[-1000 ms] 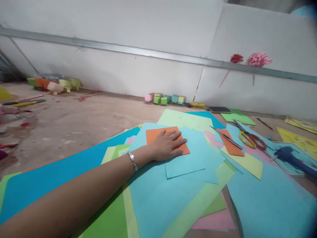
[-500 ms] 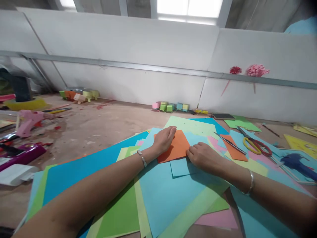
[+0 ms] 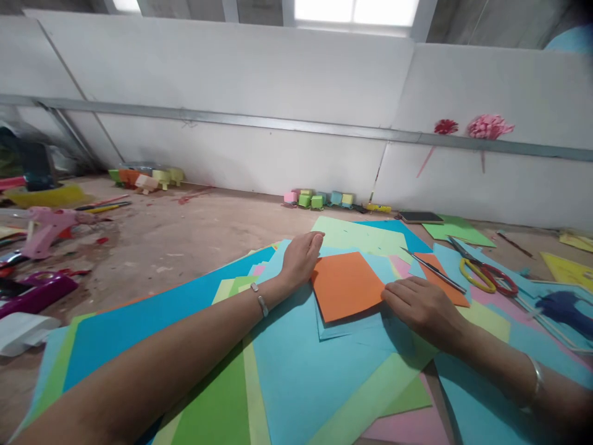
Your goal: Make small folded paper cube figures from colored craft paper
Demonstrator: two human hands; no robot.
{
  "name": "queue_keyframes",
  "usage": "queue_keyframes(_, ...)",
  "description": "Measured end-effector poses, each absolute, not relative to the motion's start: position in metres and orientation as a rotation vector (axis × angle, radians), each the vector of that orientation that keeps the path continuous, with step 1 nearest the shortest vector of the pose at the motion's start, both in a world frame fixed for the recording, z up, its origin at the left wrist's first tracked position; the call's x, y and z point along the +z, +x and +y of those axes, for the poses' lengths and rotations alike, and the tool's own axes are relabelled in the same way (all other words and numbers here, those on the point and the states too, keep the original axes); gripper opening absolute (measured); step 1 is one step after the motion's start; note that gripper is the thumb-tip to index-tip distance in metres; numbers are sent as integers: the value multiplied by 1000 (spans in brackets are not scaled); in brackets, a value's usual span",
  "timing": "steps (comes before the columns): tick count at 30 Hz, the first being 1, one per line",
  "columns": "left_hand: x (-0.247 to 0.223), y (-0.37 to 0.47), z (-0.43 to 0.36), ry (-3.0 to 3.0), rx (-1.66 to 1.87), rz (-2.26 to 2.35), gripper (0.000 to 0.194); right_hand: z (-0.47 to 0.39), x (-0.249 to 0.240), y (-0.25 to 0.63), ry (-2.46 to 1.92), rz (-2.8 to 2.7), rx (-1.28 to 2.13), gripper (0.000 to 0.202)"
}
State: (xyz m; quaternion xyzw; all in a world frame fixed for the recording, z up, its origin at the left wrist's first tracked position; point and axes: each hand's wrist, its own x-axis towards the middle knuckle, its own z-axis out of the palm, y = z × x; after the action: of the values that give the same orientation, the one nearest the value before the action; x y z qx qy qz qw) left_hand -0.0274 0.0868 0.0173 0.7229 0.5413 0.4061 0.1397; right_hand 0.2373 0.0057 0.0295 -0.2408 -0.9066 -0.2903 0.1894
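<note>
A square piece of orange paper [image 3: 349,287] lies slightly raised over a smaller light-blue piece [image 3: 331,329]. My right hand [image 3: 424,309] pinches its right corner, the fingers curled in. At the paper's left corner is my left hand [image 3: 300,256], with its fingers stretched out together and nothing seen in them. Whether it touches the orange edge I cannot tell. Both pieces rest on a big light-blue sheet [image 3: 291,383], part of a spread of coloured sheets.
Scissors [image 3: 493,278], metal tweezers [image 3: 435,271] and a dark-blue glue gun [image 3: 563,312] lie at right. At left are a pink glue gun [image 3: 46,228], a purple tool [image 3: 39,293] and a white plug [image 3: 25,334]. Small paper blocks [image 3: 317,201] line the white wall [image 3: 231,157].
My right hand has moved right and towards me, drawing the orange paper along. The left hand has shifted slightly left, off the paper's face. The small blue piece is now more covered.
</note>
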Motion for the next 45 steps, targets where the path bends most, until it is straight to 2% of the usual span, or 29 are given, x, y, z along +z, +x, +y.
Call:
queue_keyframes(7, 16, -28, 84, 2144, 1015, 1605, 41, 13, 12, 252, -713, -2354, -555, 23)
queue_keyframes(11, 17, -28, 83, 2192, 945, 1616, 40, 9, 13, 248, -646, -2273, -345, 15)
queue_keyframes(13, 17, -28, 83, 2203, 960, 1626, 40, 4, 13, 246, -639, -2209, -325, 12)
queue_keyframes(16, 18, -27, 82, 2201, 1088, 1675, 38, -2, 15, 244, -596, -2180, -379, 18)
queue_keyframes(19, 23, -25, 77, 2160, 1271, 1665, 25, -5, 19, 244, -560, -2182, -488, 17)
queue_keyframes(21, 26, -22, 72, 2135, 1243, 1601, 21, -5, 20, 243, -538, -2204, -470, 12)
queue_keyframes(24, 29, -18, 66, 2152, 1026, 1539, 24, -5, 18, 241, -512, -2286, -321, 7)
queue_keyframes(26, 28, -16, 64, 2193, 880, 1560, 27, -5, 14, 239, -512, -2336, -205, 11)
queue_keyframes(31, 24, -16, 65, 2323, 592, 1603, 51, -8, 12, 234, -336, -2435, -20, 19)
queue_keyframes(35, 24, -12, 62, 2062, 766, 1411, 65, -13, 20, 230, -248, -2335, -138, 8)
queue_keyframes(38, 26, -8, 56, 1672, 934, 1146, 69, -16, 22, 227, -182, -2270, -196, 11)
queue_keyframes(40, 28, -6, 52, 1494, 966, 1031, 64, -18, 20, 226, -171, -2261, -154, 16)
queue_keyframes(45, 35, 1, 33, 1422, 749, 842, 32, -21, 14, 225, -453, -2164, 77, 17)
